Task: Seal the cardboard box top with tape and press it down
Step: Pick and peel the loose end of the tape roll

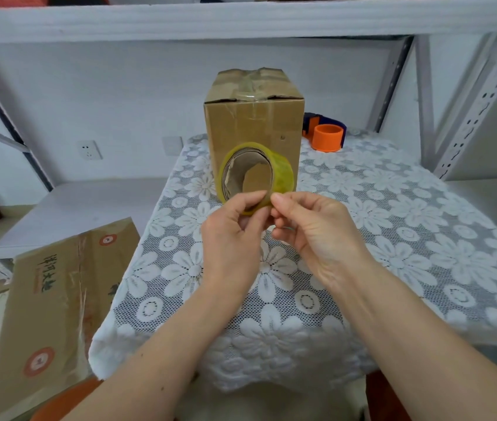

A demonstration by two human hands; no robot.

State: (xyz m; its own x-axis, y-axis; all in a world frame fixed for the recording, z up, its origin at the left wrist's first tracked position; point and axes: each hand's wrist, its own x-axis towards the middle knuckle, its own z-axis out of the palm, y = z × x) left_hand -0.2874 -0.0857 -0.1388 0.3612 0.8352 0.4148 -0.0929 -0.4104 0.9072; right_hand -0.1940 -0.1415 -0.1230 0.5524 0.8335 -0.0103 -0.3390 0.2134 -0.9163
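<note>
While the lace-covered table [393, 208] lies beneath both hands, the cardboard box [253, 123] stands upright just beyond them, flaps closed, contents unseen; old tape crosses its top, fresh sealing judged not begun; left hand [235, 235] grips the tape roll [256, 174]; right hand [311, 229] pinches at its edge.

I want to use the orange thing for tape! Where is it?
In the head view, the orange tape holder sits on the lace-covered table, at the far side, just right of and behind the tall cardboard box.
</note>
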